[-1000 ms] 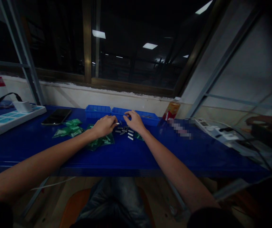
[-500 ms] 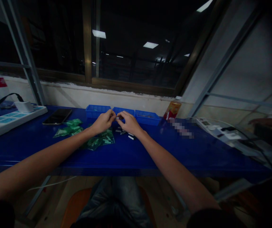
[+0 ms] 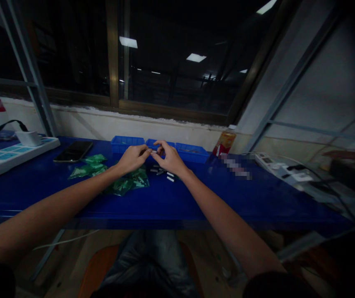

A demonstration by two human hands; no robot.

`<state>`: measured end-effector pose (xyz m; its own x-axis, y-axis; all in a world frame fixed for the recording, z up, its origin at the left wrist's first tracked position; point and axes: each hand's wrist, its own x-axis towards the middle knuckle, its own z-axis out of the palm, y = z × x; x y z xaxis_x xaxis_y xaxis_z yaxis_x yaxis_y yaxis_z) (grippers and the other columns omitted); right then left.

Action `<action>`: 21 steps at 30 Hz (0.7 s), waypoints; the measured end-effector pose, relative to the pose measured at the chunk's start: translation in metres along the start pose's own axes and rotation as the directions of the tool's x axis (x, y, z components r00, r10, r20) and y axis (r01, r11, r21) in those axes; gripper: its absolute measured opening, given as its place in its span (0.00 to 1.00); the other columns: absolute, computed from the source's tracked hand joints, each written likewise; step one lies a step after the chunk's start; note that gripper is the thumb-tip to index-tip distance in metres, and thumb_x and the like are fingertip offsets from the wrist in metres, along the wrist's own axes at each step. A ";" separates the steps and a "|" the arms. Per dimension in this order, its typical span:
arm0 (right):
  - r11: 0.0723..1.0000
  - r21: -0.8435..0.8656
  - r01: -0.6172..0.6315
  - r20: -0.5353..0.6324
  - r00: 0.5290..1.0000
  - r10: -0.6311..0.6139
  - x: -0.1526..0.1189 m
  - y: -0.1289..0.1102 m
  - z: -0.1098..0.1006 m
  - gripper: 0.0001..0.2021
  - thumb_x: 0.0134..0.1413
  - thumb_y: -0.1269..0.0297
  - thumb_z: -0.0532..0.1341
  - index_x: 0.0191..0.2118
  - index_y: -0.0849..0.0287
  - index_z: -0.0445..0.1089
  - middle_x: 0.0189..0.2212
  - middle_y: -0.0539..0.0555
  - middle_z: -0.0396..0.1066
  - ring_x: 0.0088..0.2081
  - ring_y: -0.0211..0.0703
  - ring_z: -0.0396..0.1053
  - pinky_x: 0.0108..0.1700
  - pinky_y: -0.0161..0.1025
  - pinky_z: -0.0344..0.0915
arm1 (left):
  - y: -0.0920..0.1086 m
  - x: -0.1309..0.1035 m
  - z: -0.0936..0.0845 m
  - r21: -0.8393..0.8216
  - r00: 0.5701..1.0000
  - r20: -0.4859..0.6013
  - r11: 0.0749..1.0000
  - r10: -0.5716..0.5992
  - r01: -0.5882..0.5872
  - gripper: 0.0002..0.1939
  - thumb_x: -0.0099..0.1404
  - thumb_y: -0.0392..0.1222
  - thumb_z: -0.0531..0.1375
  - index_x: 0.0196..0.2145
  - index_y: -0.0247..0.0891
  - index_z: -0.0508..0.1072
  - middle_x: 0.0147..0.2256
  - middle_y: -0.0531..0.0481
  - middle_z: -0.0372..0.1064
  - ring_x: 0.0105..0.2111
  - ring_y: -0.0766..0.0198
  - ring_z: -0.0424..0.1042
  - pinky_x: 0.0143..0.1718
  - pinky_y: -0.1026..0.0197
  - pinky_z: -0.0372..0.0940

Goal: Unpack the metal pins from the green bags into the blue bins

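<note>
My left hand [image 3: 133, 159] and my right hand [image 3: 171, 159] meet above the blue table, just in front of the small bins. Between their fingertips is a small silvery piece [image 3: 154, 152], pinched from both sides; its exact kind is too small to make out. My right index finger arches above it. Several similar little metallic pieces [image 3: 170, 177] lie on the table under and beside my right hand. Green plastic bags [image 3: 124, 186] with small pieces in them spread beneath my left wrist and forearm.
Three blue bins [image 3: 193, 152] line the wall side of the table [image 3: 177, 207]. A phone [image 3: 73, 151] and a white power strip [image 3: 19, 155] lie left. On the right are a drink bottle [image 3: 224, 143] and another power strip [image 3: 284, 170] with cables.
My right index finger has lifted and straightened somewhat above the piece. My left hand has lowered slightly. Both hands remain at the small piece.
</note>
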<state>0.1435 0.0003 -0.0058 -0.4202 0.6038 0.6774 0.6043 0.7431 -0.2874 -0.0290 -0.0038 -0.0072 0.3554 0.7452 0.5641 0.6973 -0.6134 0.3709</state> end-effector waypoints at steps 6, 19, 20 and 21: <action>0.998 -0.032 0.045 0.027 0.999 -0.044 0.002 0.000 0.001 0.06 0.55 0.65 0.51 0.36 0.58 0.63 0.29 0.51 0.65 0.32 0.39 0.63 0.36 0.35 0.58 | -0.004 0.002 0.003 -0.128 0.999 0.041 0.991 -0.035 0.040 0.22 0.65 0.50 0.42 0.25 0.35 0.68 0.24 0.50 0.68 0.26 0.65 0.66 0.28 0.64 0.57; 0.998 -0.022 -0.052 0.045 0.998 0.053 0.001 0.003 0.009 0.10 0.59 0.60 0.47 0.36 0.58 0.61 0.24 0.49 0.64 0.27 0.37 0.63 0.31 0.34 0.56 | 0.000 -0.002 -0.001 0.061 0.999 -0.015 0.997 0.052 -0.051 0.14 0.63 0.47 0.48 0.38 0.38 0.68 0.29 0.48 0.71 0.27 0.63 0.68 0.30 0.63 0.58; 0.999 0.002 -0.046 0.046 0.998 0.046 0.001 0.003 0.009 0.09 0.57 0.60 0.49 0.39 0.58 0.61 0.25 0.48 0.65 0.27 0.37 0.63 0.31 0.34 0.57 | 0.000 -0.002 -0.001 0.062 0.999 -0.021 0.997 0.039 -0.038 0.14 0.64 0.47 0.47 0.37 0.37 0.68 0.28 0.49 0.70 0.27 0.63 0.68 0.29 0.63 0.57; 0.999 0.019 -0.037 0.045 0.998 0.036 0.000 0.003 0.009 0.10 0.56 0.61 0.51 0.42 0.58 0.60 0.25 0.48 0.64 0.26 0.37 0.63 0.31 0.34 0.57 | 0.000 -0.001 -0.001 0.060 0.999 -0.026 0.998 0.028 -0.027 0.15 0.64 0.47 0.47 0.36 0.37 0.68 0.27 0.49 0.70 0.26 0.63 0.67 0.28 0.63 0.56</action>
<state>0.1392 0.0050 -0.0123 -0.4283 0.6430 0.6350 0.6063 0.7255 -0.3257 -0.0299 -0.0050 -0.0077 0.3586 0.7203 0.5938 0.7237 -0.6163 0.3106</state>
